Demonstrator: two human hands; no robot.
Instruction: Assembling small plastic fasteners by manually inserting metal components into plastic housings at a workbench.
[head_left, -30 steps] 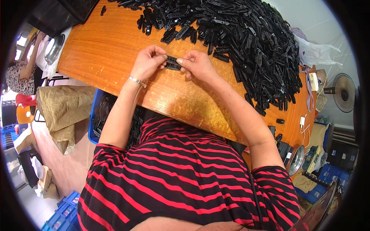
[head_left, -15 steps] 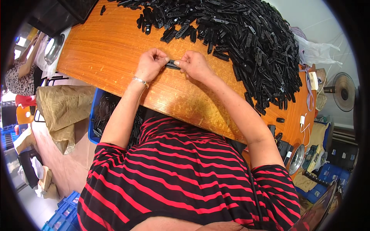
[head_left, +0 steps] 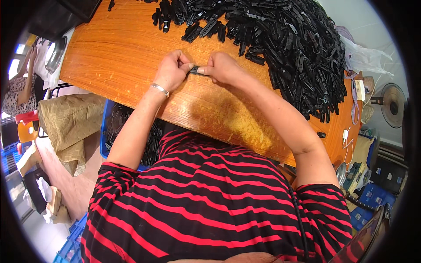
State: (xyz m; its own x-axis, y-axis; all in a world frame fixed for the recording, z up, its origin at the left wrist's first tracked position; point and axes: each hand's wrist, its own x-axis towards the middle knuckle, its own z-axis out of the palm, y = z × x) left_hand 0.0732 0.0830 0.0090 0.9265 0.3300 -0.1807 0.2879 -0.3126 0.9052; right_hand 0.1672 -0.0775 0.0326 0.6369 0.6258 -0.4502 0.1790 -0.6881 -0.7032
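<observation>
Over the orange wooden table (head_left: 118, 57), my left hand (head_left: 172, 70) and my right hand (head_left: 222, 68) pinch the two ends of one small black plastic part (head_left: 196, 69) between them. The part is mostly hidden by my fingers. A silver bracelet (head_left: 159, 89) circles my left wrist. Just beyond my hands lies a big heap of the same black plastic parts (head_left: 289, 48), spreading across the far and right side of the table.
A blue crate (head_left: 106, 127) with black parts sits under the table's left edge, beside brown paper sacks (head_left: 66, 122). Another person (head_left: 17, 87) stands at far left. A fan (head_left: 391, 105) and white bags (head_left: 368, 57) are at right, and blue bins (head_left: 370, 201) at lower right.
Both hands stayed at the same spot on the table, still holding the black part between them. Their fingers shifted slightly around it.
</observation>
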